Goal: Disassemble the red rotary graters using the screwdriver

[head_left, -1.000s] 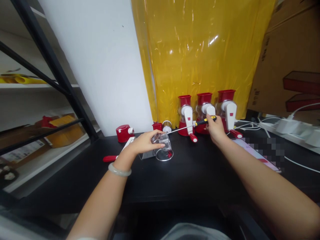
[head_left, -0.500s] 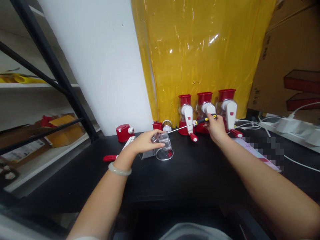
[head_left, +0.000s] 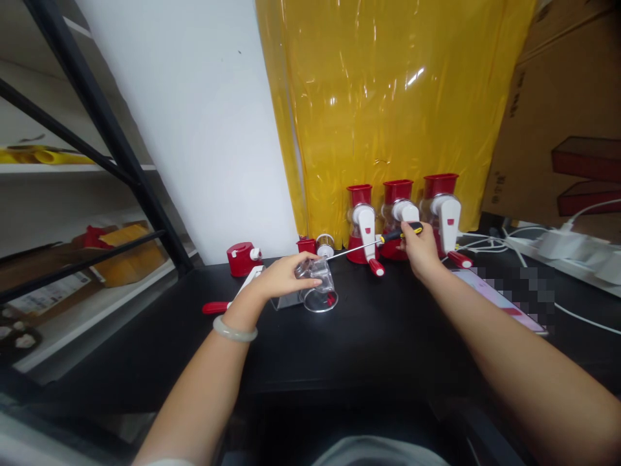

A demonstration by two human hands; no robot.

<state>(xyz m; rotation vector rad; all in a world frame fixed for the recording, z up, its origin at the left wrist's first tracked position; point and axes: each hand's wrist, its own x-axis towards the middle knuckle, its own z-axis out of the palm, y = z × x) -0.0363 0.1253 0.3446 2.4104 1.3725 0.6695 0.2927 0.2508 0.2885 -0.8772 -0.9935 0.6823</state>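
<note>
My left hand (head_left: 286,277) is closed around a clear plastic grater housing (head_left: 321,299), which lies tilted on the black table. A small red part shows through its round rim. In my right hand (head_left: 418,246) is a screwdriver (head_left: 388,238) with a black and yellow handle, gripped by the fingers. Its long metal shaft points left, and the tip meets the far side of the clear housing; what the tip touches is too small to make out. Left of the housing lies a white crank with a red handle (head_left: 217,307), partly behind my left wrist.
Behind my hands stand three red and white rotary graters (head_left: 363,223). A red base (head_left: 241,259) is at the left, and a grater drum (head_left: 325,244) lies beyond the housing. A phone (head_left: 499,301), cables and a power strip (head_left: 567,246) are on the right.
Almost nothing differs. Both hands keep their hold on the clear housing and the screwdriver; the whole view has shifted very slightly.
</note>
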